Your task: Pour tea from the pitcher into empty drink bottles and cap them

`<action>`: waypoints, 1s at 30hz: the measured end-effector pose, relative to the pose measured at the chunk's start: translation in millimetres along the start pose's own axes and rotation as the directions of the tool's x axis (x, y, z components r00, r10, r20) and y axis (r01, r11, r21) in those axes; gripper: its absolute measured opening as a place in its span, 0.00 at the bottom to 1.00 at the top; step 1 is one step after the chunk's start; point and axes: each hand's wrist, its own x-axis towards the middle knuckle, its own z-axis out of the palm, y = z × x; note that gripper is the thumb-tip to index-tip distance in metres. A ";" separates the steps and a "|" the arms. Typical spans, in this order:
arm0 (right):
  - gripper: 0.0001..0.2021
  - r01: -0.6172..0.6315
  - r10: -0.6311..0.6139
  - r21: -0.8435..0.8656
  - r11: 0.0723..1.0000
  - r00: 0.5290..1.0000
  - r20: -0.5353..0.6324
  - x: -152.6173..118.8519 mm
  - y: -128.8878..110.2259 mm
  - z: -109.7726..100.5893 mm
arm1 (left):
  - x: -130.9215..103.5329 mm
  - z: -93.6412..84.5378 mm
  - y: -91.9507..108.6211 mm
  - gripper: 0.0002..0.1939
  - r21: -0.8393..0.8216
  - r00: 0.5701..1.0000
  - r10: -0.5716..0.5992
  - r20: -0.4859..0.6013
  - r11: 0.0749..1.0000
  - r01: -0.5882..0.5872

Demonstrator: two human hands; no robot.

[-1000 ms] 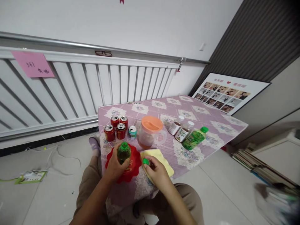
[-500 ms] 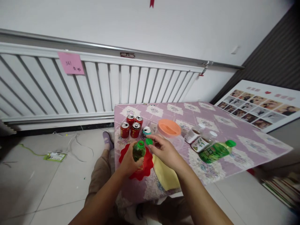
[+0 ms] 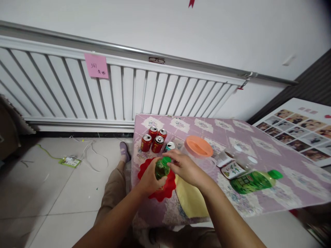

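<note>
My left hand (image 3: 149,179) is wrapped round a small green bottle (image 3: 160,171), held upright over a red scalloped mat (image 3: 168,191). A green cap (image 3: 166,159) sits on the bottle's mouth; whether it is threaded on, I cannot tell. The fingers of my right hand (image 3: 184,168) close on the cap from the right. Just behind the hands stand several red drink cans (image 3: 157,145) and a teal can (image 3: 170,146), which my right fingers partly cover. A folded yellow cloth (image 3: 192,201) lies under my right forearm.
A clear container with an orange lid (image 3: 199,146) stands right of the cans. Two clear bottles with white caps (image 3: 234,169) and a large green bottle (image 3: 254,181) lie farther right on the flowered tablecloth (image 3: 222,125). A white radiator (image 3: 152,93) runs behind the table.
The green cap, held apart to the right of the bottle before, is now on the bottle's mouth. My right hand moved left with it. The view has shifted, so everything sits lower and farther right.
</note>
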 end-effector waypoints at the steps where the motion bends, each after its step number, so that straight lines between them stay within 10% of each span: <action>1: 0.17 0.005 -0.005 -0.004 1.000 1.000 0.010 1.1 0.3 -0.3 | 0.2 -0.5 1.2 0.36 -0.004 1.000 -0.004 0.000 1.000 0.004; 10: 0.16 0.064 -0.054 -0.094 0.994 0.994 0.099 7.0 -0.2 -6.7 | 0.7 -1.0 1.0 0.36 0.016 1.000 -0.002 0.002 1.000 0.002; 20: 0.09 -0.063 0.179 -0.508 0.859 0.967 0.182 22.3 -12.3 -6.0 | 1.1 -1.9 0.0 0.36 0.010 1.000 0.002 0.015 1.000 -0.002; 30: 0.17 -0.237 0.344 -0.711 0.662 0.939 0.007 23.6 -28.1 7.1 | 0.6 -1.8 -3.1 0.37 0.010 1.000 -0.002 -0.004 1.000 0.002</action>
